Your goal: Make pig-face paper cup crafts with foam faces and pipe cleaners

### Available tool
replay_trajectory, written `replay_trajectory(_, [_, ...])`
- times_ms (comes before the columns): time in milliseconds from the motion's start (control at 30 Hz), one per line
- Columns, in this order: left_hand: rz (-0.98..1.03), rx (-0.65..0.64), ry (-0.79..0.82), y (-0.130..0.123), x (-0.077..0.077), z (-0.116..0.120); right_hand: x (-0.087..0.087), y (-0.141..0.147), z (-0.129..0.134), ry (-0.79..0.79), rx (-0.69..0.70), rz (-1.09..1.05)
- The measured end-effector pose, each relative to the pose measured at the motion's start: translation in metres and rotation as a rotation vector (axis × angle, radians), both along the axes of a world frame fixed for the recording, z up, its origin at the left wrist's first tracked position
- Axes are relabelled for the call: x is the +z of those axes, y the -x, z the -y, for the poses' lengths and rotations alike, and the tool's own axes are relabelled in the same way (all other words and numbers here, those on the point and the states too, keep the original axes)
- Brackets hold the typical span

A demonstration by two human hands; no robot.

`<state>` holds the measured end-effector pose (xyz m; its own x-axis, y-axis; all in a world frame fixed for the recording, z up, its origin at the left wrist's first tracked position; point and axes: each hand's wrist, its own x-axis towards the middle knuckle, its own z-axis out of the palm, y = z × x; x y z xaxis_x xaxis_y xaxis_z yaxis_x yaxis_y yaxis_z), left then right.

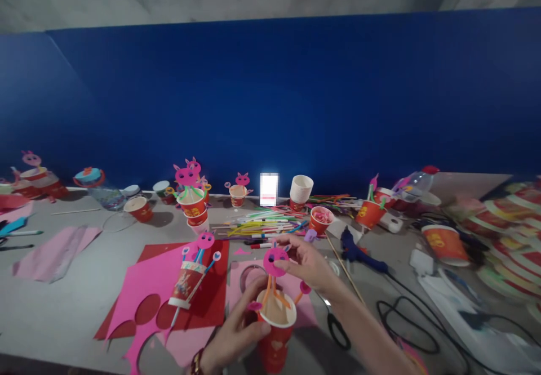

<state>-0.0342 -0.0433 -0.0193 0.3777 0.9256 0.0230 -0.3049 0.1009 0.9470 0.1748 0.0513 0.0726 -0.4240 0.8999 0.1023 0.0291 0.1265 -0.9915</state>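
Near the front edge, my left hand (242, 324) is wrapped round the rim of a red paper cup (276, 344). From this cup rise orange strips that carry a pink paper face (276, 261) with ears. Small pink discs stick out on both sides of the cup. My right hand (305, 259) pinches the edge of the pink face between thumb and fingers. To the left, a finished-looking cup puppet (186, 282) with blue strips and a pink face lies tilted on pink and red sheets.
Behind lie markers and colored sticks (264, 223). A blue glue gun (359, 254), its cable and black-handled scissors (338, 330) are on the right. Stacked cups (196, 211) stand at back left, a glowing screen (269, 189) at back middle. Cut pink paper (147, 285) lies left.
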Motion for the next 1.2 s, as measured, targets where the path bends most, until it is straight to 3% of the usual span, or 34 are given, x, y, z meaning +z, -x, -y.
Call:
replay_trajectory(333, [0.079, -0.008, 0.047, -0.001, -0.001, 0.003, -0.001, -0.005, -0.005, -0.002, 0.073, 0.003])
replay_trajectory(900, [0.238, -0.036, 0.142, -0.006, 0.012, 0.003, 0.012, -0.004, -0.003, -0.281, 0.111, 0.165])
replay_trajectory(1200, [0.225, -0.016, 0.152, -0.004, 0.013, 0.004, 0.022, -0.003, 0.001, -0.458, 0.137, 0.347])
